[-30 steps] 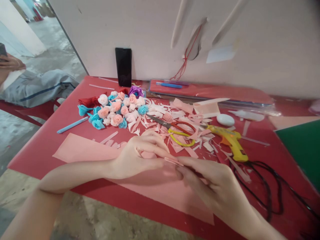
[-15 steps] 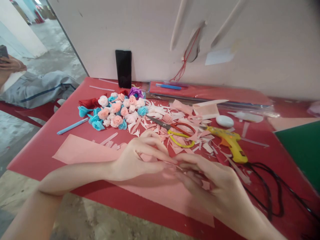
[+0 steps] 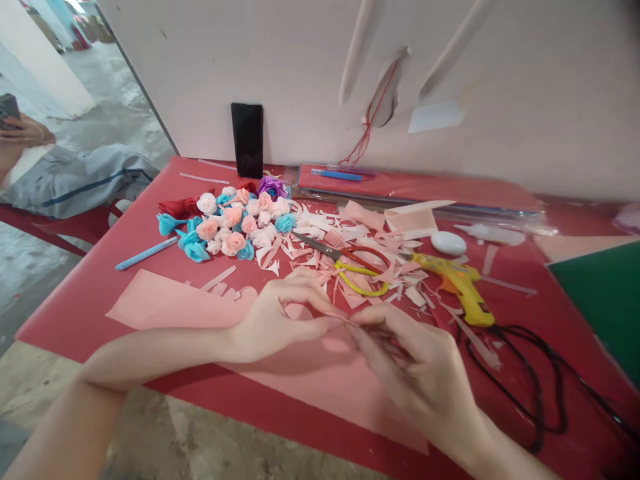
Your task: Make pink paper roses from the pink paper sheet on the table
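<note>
Left hand: the bare left hand (image 3: 280, 320) comes in from 9 o'clock, thumb and forefinger arched into a loop, their tips pinched together on a thin pink paper piece (image 3: 345, 319).
Right hand: the bare right hand (image 3: 415, 353) comes in from 4 o'clock, thumb and fingertips narrowed on the same piece.
Paper piece: at the clock's centre, where the fingertips of both hands meet, mostly covered by them.
Pink sheet: a long, flat pink paper sheet (image 3: 320, 383) lies beneath the hands on the red-covered bench (image 3: 65, 310), stretching from 9 o'clock to 5 o'clock.
Scissors: scissors with dark blades and red and yellow handles (image 3: 345, 259) lie at 12 o'clock, among pink and white paper scraps (image 3: 320, 219).
Flowers: a cluster of pink, white, blue, red and purple paper flowers (image 3: 233, 243) sits at 10 o'clock.
Glue gun: a yellow glue gun (image 3: 467, 293) lies between 2 and 3 o'clock, its black cord (image 3: 535, 393) looping towards 4 o'clock.
White oval: a smooth white egg-shaped object (image 3: 449, 243), 2 o'clock.
Phone: a black smartphone (image 3: 247, 140) leans upright against the pale wall panel (image 3: 295, 60) at 11 o'clock.
</note>
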The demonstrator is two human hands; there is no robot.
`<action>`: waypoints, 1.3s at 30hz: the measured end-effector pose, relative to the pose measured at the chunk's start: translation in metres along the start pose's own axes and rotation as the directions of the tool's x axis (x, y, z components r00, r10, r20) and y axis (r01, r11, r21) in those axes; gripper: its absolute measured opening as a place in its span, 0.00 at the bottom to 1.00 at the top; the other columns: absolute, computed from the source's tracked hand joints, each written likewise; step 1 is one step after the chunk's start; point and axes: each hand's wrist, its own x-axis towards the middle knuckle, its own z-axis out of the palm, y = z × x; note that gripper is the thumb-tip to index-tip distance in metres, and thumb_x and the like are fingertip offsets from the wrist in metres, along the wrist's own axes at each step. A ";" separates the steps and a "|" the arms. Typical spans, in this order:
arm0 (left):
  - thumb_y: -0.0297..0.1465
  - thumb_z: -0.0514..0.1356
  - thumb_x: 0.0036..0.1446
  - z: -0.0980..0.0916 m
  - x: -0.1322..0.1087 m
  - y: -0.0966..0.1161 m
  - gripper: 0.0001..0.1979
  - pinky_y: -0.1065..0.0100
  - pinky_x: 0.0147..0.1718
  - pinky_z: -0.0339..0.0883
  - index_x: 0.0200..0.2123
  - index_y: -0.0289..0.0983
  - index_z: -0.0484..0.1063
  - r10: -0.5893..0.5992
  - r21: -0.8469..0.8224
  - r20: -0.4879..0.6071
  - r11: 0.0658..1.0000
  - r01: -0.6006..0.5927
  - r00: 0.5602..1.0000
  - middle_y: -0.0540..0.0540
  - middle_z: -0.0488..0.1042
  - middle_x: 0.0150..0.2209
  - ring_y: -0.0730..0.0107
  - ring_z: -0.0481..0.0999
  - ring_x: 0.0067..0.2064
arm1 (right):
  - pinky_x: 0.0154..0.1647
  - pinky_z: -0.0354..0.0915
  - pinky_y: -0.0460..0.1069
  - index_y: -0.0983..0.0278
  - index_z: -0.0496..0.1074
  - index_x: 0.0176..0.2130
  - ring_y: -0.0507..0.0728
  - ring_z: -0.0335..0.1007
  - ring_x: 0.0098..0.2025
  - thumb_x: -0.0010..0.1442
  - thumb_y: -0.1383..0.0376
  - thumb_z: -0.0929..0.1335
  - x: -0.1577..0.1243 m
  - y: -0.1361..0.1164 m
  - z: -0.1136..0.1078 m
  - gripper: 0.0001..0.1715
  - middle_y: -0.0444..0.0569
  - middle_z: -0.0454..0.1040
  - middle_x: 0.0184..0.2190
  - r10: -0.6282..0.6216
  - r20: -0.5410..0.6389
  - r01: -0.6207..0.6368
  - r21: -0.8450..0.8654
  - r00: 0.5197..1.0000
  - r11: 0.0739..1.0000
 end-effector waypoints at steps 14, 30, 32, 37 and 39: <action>0.28 0.62 0.52 -0.020 0.015 0.003 0.09 0.66 0.39 0.66 0.38 0.34 0.71 0.438 0.388 0.174 0.793 -0.470 0.882 0.46 0.78 0.29 0.71 0.72 0.32 | 0.11 0.43 0.40 0.65 0.64 0.25 0.44 0.51 0.13 0.55 0.61 0.67 0.014 0.009 -0.018 0.12 0.40 0.63 0.14 0.354 0.372 -0.500 0.447 0.858 0.742; 0.22 0.52 0.59 -0.025 0.006 0.007 0.10 0.63 0.56 0.54 0.39 0.38 0.71 0.543 0.615 0.439 0.399 -0.680 0.716 0.51 0.80 0.32 0.75 0.76 0.34 | 0.08 0.41 0.38 0.66 0.63 0.24 0.42 0.46 0.10 0.47 0.64 0.70 0.018 0.014 -0.007 0.11 0.39 0.66 0.11 0.301 0.693 -0.755 0.617 0.656 0.223; 0.23 0.50 0.60 -0.024 0.006 0.010 0.11 0.63 0.55 0.56 0.36 0.38 0.71 0.557 0.632 0.463 0.338 -0.698 0.689 0.51 0.80 0.31 0.74 0.76 0.34 | 0.08 0.43 0.37 0.66 0.64 0.25 0.42 0.47 0.09 0.48 0.65 0.70 0.017 0.014 -0.006 0.10 0.39 0.67 0.12 0.289 0.704 -0.760 0.619 0.648 0.196; 0.21 0.48 0.60 -0.021 0.005 0.014 0.11 0.60 0.57 0.51 0.34 0.35 0.69 0.532 0.704 0.475 0.248 -0.666 0.701 0.50 0.79 0.30 0.72 0.74 0.36 | 0.09 0.47 0.39 0.65 0.63 0.26 0.43 0.50 0.09 0.50 0.64 0.69 0.014 0.012 -0.004 0.10 0.39 0.67 0.13 0.295 0.652 -0.716 0.646 0.698 0.266; 0.21 0.49 0.59 -0.019 0.003 0.013 0.09 0.59 0.59 0.48 0.34 0.35 0.68 0.504 0.724 0.446 0.282 -0.629 0.739 0.49 0.78 0.32 0.71 0.73 0.38 | 0.10 0.48 0.39 0.65 0.63 0.26 0.44 0.54 0.11 0.52 0.63 0.68 0.012 0.009 -0.003 0.10 0.40 0.67 0.15 0.315 0.567 -0.648 0.655 0.761 0.388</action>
